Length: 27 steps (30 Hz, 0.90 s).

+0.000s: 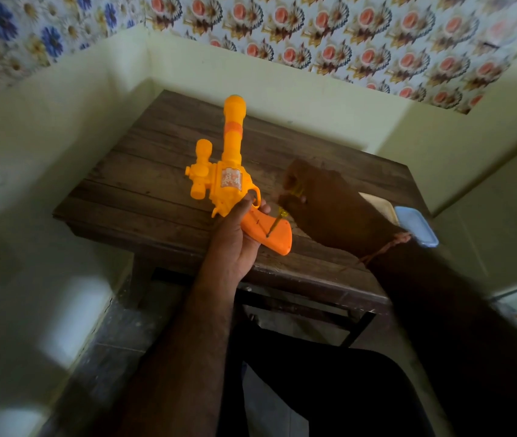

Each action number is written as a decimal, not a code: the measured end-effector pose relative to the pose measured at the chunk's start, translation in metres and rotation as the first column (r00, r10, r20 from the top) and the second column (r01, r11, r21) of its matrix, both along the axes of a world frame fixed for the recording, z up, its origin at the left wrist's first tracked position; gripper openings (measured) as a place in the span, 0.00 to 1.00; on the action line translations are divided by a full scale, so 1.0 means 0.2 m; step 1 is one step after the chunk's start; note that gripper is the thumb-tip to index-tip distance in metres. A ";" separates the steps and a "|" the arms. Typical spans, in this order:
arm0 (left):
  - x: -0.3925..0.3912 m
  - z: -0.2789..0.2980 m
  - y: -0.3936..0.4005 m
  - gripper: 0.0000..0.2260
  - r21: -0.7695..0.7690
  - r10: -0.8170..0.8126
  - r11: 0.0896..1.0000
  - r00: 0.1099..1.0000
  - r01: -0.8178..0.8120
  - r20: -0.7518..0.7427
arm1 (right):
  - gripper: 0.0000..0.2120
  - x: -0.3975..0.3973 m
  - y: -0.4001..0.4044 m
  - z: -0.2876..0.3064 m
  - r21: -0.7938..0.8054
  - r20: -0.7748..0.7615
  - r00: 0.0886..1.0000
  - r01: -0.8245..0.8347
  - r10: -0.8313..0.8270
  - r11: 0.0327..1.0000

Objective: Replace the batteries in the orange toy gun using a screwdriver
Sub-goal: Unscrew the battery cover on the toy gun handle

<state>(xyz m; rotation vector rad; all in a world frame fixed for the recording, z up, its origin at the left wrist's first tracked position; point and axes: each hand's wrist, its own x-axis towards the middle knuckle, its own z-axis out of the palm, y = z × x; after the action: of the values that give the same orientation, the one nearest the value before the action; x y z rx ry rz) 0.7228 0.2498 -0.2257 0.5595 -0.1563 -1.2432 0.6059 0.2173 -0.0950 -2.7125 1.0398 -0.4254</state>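
My left hand (235, 238) grips the orange toy gun (228, 171) at the top of its handle, holding it above the wooden table (143, 190) with the barrel pointing away from me. A scope sits on the gun's left side. My right hand (323, 200) holds a small screwdriver (277, 220) with a yellow handle. Its thin shaft slants down, and the tip touches the darker orange grip panel (269, 234) of the gun. No batteries are in sight.
The table stands in a corner with pale walls close behind and to the left. A light blue lidded box (417, 230) and a cream object (380, 206) lie at the table's right edge, partly hidden by my right forearm. A dark chair (329, 389) is below.
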 end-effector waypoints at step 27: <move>0.00 0.02 0.01 0.13 0.016 0.009 1.000 1.000 -0.010 0.021 | 0.11 0.03 0.01 -0.08 0.009 0.366 0.928 0.080 -0.078 0.997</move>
<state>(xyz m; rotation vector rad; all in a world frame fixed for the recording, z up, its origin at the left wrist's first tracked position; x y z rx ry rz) 0.7228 0.2515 -0.2217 0.5866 -0.1616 -1.2305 0.6125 0.2203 -0.1104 -2.4646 1.0396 -0.9091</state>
